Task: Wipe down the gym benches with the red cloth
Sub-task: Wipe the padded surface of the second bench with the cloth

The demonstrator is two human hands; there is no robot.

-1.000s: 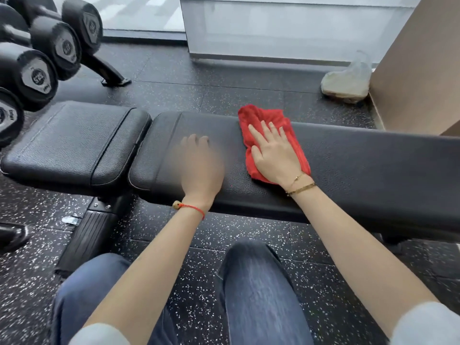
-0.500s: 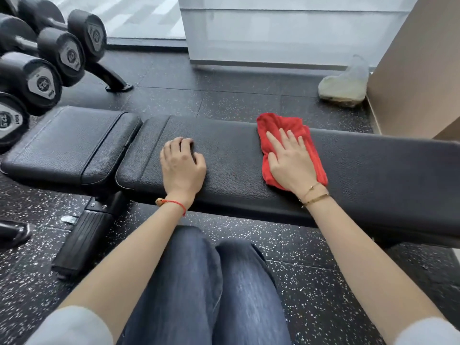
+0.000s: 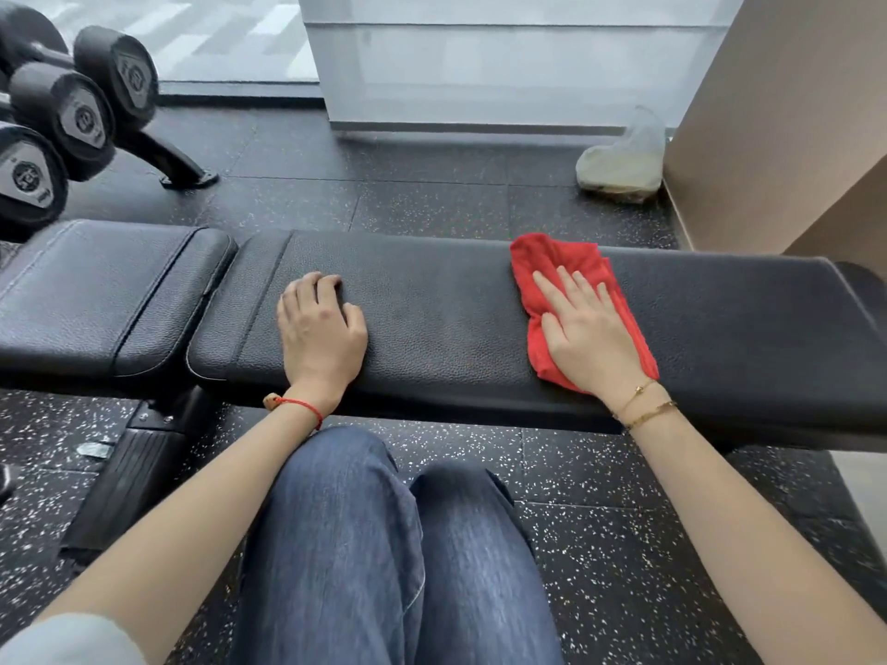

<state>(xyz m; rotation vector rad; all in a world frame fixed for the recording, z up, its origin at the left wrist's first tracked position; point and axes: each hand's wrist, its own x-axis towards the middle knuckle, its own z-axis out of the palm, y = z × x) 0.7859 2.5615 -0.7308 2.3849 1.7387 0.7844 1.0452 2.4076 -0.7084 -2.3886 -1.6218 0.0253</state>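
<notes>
Two bare hands rest on the long black pad of a gym bench (image 3: 456, 324), seen from above by a person crouched at its near side in blue jeans (image 3: 384, 559). The right hand (image 3: 593, 333) lies flat, palm down, with fingers spread and extended, pressing a crumpled red cloth (image 3: 557, 261) against the pad toward its right half; the cloth shows beyond the fingertips on the far side and along both edges of the hand, reaching nearly from the far edge of the pad to the near edge. Two thin gold bracelets (image 3: 645, 405) circle the right wrist. The left hand (image 3: 321, 328) sits well apart from the cloth, on the left part of the same pad, fingers curled under against the leather and holding nothing; a red string bracelet (image 3: 297, 405) is at that wrist. To the left, a shorter seat pad (image 3: 101, 290) sits just beside the long pad, separated by a narrow gap, with the bench's black frame (image 3: 129, 477) below it on the speckled dark rubber floor (image 3: 600, 535). Black dumbbells (image 3: 72, 112) sit on a rack at far left. At far right, a clear plastic bag (image 3: 624, 160) with pale contents lies on the floor against a tan wall (image 3: 787, 112), near a frosted glass partition (image 3: 504, 64).
</notes>
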